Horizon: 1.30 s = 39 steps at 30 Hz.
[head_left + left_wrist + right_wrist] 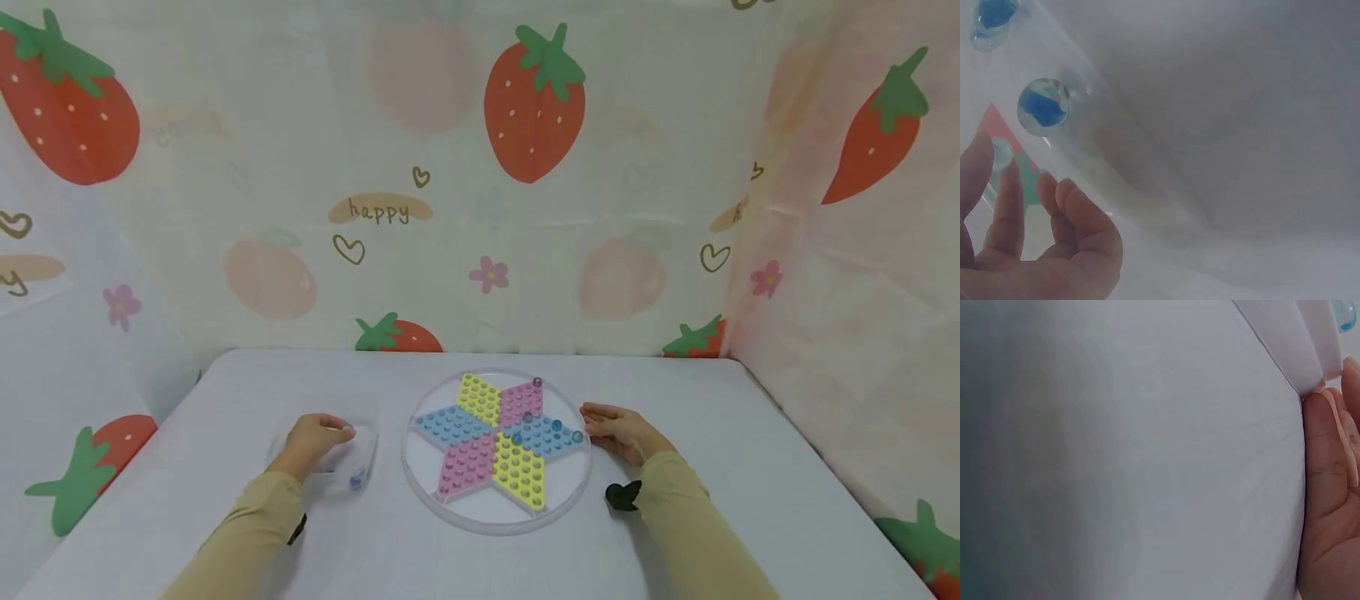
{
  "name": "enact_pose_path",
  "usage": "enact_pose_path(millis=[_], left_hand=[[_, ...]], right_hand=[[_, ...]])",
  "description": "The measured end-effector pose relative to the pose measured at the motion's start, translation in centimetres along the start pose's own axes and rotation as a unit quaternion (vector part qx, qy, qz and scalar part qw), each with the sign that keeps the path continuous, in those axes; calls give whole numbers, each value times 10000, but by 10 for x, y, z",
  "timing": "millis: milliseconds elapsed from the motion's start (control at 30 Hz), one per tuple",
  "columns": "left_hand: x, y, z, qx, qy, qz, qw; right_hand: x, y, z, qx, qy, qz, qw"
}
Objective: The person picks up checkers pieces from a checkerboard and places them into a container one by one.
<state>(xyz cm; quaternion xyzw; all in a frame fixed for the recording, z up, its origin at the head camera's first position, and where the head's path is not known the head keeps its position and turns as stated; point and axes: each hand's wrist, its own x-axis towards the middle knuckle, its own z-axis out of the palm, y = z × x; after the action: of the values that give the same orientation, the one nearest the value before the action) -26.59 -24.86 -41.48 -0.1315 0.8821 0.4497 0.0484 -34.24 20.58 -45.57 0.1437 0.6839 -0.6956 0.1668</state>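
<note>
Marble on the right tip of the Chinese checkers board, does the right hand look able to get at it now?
Likely yes: the right hand is at the board's rim, close beside that marble, and nothing else visible blocks the way.

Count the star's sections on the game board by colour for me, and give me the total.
Yellow sections: 2
Pink sections: 2
Blue sections: 2
Total: 6

The head view looks forward and down; wrist views sit near fingers (1008,225).
</note>
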Motion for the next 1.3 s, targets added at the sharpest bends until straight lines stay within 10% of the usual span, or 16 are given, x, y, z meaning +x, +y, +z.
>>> enact_pose_path(millis=[500,1300], left_hand=[[11,-1,9,-3,-138,-262,9996],[-22,19,-12,-665,-153,301,9972]], right_hand=[[-4,3,-1,-51,-18,-56,10000],[-5,0,0,100,-95,-66,9999]])
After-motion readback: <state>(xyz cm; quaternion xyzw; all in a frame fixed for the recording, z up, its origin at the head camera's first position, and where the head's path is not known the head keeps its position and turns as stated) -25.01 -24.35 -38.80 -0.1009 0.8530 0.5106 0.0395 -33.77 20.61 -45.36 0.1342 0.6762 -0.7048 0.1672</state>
